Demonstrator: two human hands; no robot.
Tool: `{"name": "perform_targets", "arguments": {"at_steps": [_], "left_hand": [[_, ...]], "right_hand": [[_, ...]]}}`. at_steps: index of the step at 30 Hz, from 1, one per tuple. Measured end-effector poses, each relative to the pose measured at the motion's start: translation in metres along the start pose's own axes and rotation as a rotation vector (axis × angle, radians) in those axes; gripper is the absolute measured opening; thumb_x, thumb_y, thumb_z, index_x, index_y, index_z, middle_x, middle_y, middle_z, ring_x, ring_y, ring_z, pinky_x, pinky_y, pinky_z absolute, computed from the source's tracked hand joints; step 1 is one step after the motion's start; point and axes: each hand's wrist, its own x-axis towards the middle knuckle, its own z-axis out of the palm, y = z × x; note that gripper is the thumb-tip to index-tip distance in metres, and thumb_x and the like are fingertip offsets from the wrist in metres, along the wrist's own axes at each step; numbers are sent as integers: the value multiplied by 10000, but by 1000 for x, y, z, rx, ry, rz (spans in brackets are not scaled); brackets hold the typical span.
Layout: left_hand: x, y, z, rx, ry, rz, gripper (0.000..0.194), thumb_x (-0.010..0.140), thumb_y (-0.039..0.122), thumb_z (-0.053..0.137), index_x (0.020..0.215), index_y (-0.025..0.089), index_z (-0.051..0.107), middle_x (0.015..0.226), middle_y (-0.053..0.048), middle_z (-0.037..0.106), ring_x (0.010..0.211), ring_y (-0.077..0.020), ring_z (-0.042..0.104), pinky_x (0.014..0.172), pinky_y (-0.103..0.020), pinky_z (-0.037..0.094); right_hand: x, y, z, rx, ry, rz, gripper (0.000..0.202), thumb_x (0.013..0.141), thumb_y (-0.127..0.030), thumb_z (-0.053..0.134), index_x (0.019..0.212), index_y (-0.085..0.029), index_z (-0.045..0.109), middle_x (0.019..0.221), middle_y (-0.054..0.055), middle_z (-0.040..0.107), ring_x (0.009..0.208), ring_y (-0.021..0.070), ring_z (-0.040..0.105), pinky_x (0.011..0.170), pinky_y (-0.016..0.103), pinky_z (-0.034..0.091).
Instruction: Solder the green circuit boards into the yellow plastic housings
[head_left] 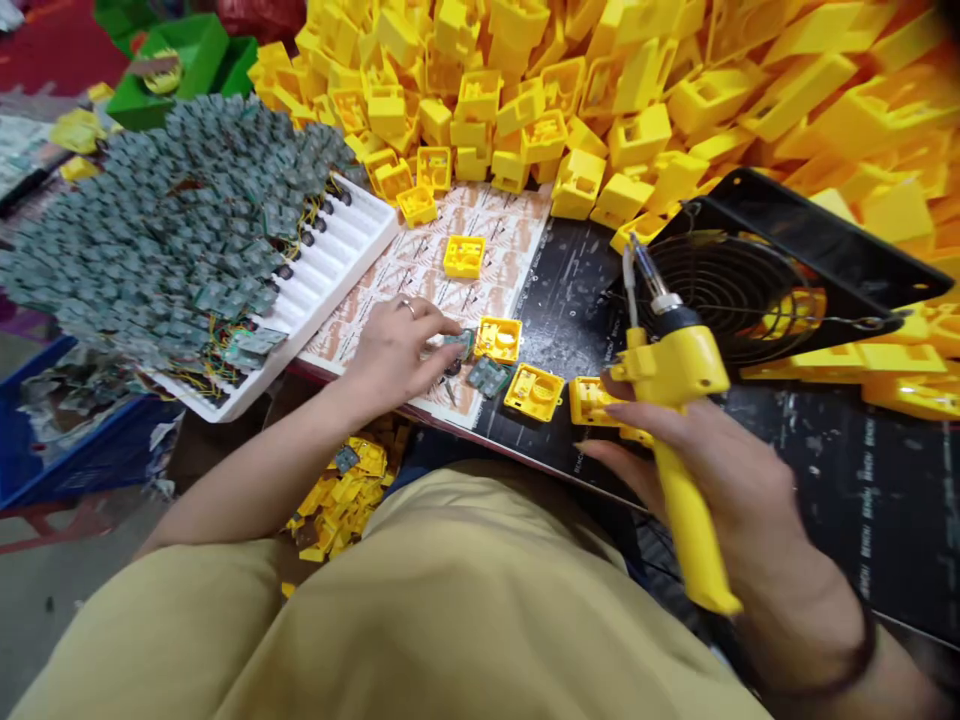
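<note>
My left hand [401, 350] has its thumb and forefinger closed on a small green circuit board [463, 345], at the left side of an open yellow plastic housing [499, 340]. Just below lies another circuit board [489, 377], beside a second open housing [535, 391]. A yellow soldering gun [679, 450] is held in my right hand [735, 470], its metal tip pointing up and away. The thumb and a finger of that hand extend beside a third housing [591, 402], and I cannot tell whether they touch it.
A white foam tray [330, 270] piled with wired circuit boards [180, 200] stands at the left. Yellow housings [480, 95] heap up along the back. A black fan [750, 270] leans at the right. One housing [464, 257] sits alone mid-table. Below the edge are more yellow parts [341, 505].
</note>
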Motion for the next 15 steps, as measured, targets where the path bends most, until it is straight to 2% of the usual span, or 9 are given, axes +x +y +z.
{"name": "perform_targets", "arguments": {"at_steps": [2,3,6,9,12,15], "left_hand": [[2,7,11,-30,-4,-19,236,883,358,587,967,184,722,978,-62,710,956,-233,628,888,-402,428],[4,10,14,-61,3,-16,202,877,330,594,939,185,720,972,-55,710,966,-231,629,895,-399,423],[7,15,13,-220,61,79,136,877,251,586,869,178,701,951,-37,723,967,-195,645,916,-361,424],[6,17,8,-357,61,248,156,921,240,547,903,168,683,924,-28,741,937,-156,662,922,-313,437],[11,20,9,-256,4,325,175,936,258,533,912,183,690,842,-7,740,846,-152,666,880,-310,441],[22,25,12,-129,-116,309,191,926,270,537,941,190,710,841,-19,749,813,-172,678,791,-297,461]], "right_hand": [[8,-6,16,-13,-10,-22,388,854,-358,708,1166,-197,544,893,33,684,778,172,665,922,400,527],[11,-8,24,-20,-20,-30,386,865,-343,696,1181,-189,534,877,32,673,785,179,659,957,436,507],[16,-11,39,-22,-35,-42,325,898,-224,639,1199,-186,520,868,23,658,799,171,646,956,425,503],[18,-10,44,-29,-22,-23,349,897,-194,628,1224,-182,505,902,31,664,784,166,645,921,396,514],[20,-8,44,-40,-22,-9,370,906,-216,623,1254,-198,497,916,32,663,796,176,656,935,420,516],[21,-9,35,-8,13,14,446,882,-299,674,1279,-221,488,1007,51,678,887,195,674,952,429,527]]}}
